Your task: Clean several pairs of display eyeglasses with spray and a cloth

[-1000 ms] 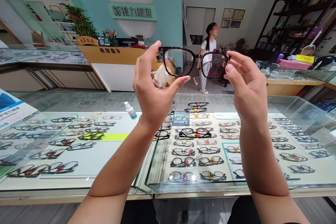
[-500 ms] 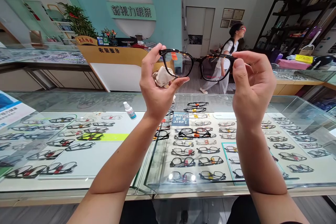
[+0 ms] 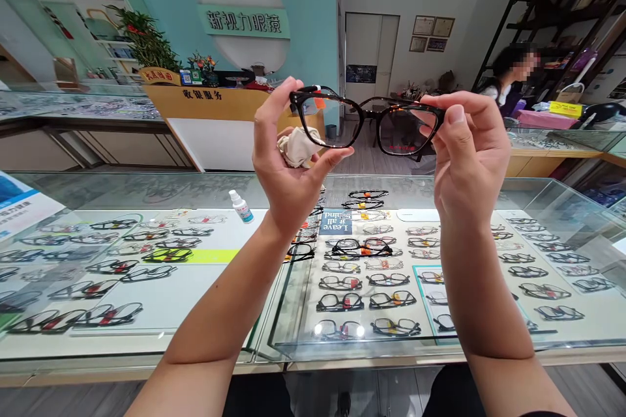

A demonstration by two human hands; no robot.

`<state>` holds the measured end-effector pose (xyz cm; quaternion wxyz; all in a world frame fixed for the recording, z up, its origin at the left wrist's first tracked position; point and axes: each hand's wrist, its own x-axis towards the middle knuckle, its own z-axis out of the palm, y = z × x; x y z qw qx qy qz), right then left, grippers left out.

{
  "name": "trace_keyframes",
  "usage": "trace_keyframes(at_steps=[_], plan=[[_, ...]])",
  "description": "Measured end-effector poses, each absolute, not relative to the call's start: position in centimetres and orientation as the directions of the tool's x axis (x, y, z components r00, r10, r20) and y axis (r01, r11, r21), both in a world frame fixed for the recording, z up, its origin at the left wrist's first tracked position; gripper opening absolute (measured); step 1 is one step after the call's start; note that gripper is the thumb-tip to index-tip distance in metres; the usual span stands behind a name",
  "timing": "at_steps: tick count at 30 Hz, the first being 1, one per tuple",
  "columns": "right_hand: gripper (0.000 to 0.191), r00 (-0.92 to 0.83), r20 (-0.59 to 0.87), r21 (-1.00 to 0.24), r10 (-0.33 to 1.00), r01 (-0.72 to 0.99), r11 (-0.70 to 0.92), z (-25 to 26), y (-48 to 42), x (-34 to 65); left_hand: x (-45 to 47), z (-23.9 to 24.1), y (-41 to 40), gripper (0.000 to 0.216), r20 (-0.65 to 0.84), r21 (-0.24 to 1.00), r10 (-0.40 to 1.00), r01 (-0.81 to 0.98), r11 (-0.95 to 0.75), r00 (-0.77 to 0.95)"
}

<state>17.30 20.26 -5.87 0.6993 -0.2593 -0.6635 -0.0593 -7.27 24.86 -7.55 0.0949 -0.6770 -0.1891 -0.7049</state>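
A pair of dark-framed eyeglasses (image 3: 372, 115) is held up above the glass counter, lenses toward me. An orange tag shows at its left lens and small red print on its right lens. My left hand (image 3: 286, 176) closes on the left end, index finger at the upper corner and thumb by the lower rim. A bunched off-white cloth (image 3: 297, 147) is tucked in the same hand's other fingers, which are partly hidden. My right hand (image 3: 472, 163) pinches the right corner between thumb and index finger; its other fingers are curled.
Under my arms, the glass display counter (image 3: 205, 345) holds rows of spectacle frames. A small white spray bottle (image 3: 241, 206) and black glasses (image 3: 362, 247) stand on top. Beyond are a cashier desk (image 3: 215, 140), a person (image 3: 506, 75) at the right and dark shelves (image 3: 533, 29).
The eyeglasses have tilted, their right end now slightly lower and the temples showing behind the lenses. My left hand has shifted slightly left. The person behind has moved right.
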Motion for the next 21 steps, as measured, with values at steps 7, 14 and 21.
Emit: trace_keyframes(at_steps=[7, 14, 21], plan=[[0.025, 0.130, 0.948, -0.315, 0.291, 0.251, 0.915, -5.6, 19.9, 16.6, -7.5, -7.6, 26.0, 0.107, 0.995, 0.101, 0.096, 0.414, -0.905, -0.033], [0.031, 0.133, 0.947, -0.319, 0.293, 0.262, 0.911, -6.1, 21.0, 16.7, -7.2, -7.9, 26.7, 0.105, 0.993, 0.121, 0.118, 0.343, -0.932, -0.029], [0.038, 0.084, 0.921, -0.384, 0.380, 0.353, 0.853, -6.0, 20.5, 17.3, -7.2, -7.5, 26.5, 0.100, 0.993, 0.109, 0.118, 0.344, -0.933, 0.005]])
